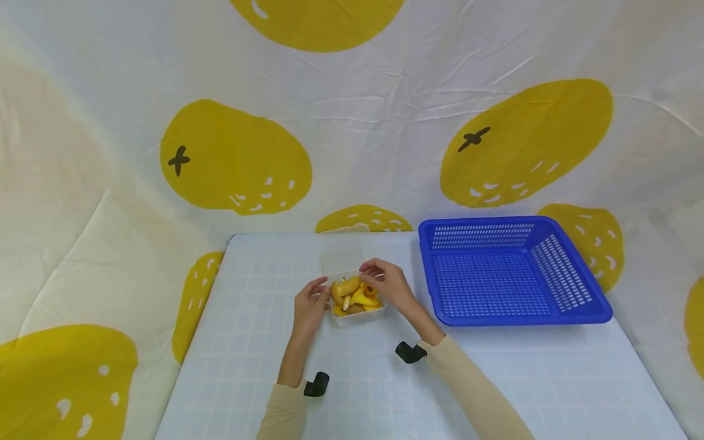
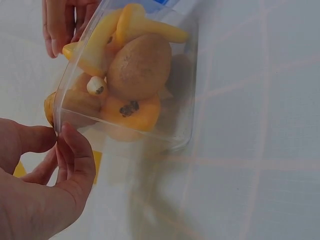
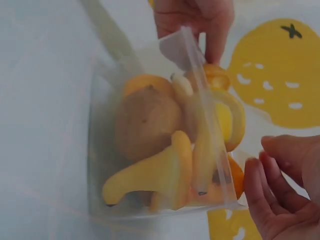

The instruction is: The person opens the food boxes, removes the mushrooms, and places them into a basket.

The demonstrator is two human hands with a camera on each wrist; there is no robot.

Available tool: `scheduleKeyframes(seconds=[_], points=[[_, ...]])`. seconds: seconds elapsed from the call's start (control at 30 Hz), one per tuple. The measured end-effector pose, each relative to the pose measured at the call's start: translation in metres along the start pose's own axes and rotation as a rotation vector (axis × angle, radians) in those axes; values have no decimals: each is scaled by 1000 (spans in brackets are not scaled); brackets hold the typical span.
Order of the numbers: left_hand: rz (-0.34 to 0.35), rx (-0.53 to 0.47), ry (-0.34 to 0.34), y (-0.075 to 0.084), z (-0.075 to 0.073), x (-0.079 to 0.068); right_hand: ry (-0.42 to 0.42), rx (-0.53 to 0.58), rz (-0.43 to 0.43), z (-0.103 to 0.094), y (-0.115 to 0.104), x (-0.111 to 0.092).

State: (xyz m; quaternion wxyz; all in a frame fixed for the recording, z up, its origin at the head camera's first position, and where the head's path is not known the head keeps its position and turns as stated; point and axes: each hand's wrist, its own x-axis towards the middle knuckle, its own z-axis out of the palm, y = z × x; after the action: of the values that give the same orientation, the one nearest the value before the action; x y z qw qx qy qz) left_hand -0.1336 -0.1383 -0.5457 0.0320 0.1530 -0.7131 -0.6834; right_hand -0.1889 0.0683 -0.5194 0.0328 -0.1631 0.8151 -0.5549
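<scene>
A clear plastic box (image 1: 359,318) stands on the table, its translucent lid (image 1: 342,253) folded open behind it. It is heaped with several toy-like food pieces: a brown rounded piece (image 2: 140,67), yellow mushroom-shaped pieces (image 3: 150,172) and an orange piece with a dark mark (image 2: 135,112). Some rise above the rim. My left hand (image 1: 309,310) pinches the box's rim at its left side between thumb and fingertips. At the far right corner is my right hand (image 1: 388,284), fingers loosely bent close to the rim and the pieces, with nothing between thumb and fingers.
A blue plastic basket (image 1: 519,319) with a mesh floor stands to the right of the box. The table (image 1: 236,342) has a pale checked cloth. Behind it hangs a white cloth (image 1: 374,159) printed with large yellow fruit. Each wrist carries a black camera mount (image 1: 317,385).
</scene>
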Motion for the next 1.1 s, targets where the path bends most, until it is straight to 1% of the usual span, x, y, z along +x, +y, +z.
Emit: scheduleKeyframes(seconds=[0.03, 0.13, 0.23, 0.4, 0.53, 0.67, 0.8, 0.9, 1.1], points=[[0, 0, 2, 0, 0, 0, -19, -14, -10, 1, 0, -3], [0, 1, 3, 0, 0, 0, -72, -63, -73, 3, -1, -10], [-4, -2, 2, 0, 0, 0, -114, -88, -134, 4, -3, -17], [2, -13, -1, 1, 0, -1, -197, -124, -188, 4, -5, -26], [2, -8, -3, 1, 0, -1, -262, -150, -204, 3, -4, -30], [3, 9, 0, 1, -1, -1, -300, -164, -197, 2, -4, -31], [-3, 9, 4, 1, -1, -2, -300, -189, -227, 0, -7, -31], [-9, 3, -1, 2, -1, -3, -271, -188, -245, -4, -9, -31], [-7, 3, -7, 4, 0, -3, -209, -126, -214, -17, -10, -30]])
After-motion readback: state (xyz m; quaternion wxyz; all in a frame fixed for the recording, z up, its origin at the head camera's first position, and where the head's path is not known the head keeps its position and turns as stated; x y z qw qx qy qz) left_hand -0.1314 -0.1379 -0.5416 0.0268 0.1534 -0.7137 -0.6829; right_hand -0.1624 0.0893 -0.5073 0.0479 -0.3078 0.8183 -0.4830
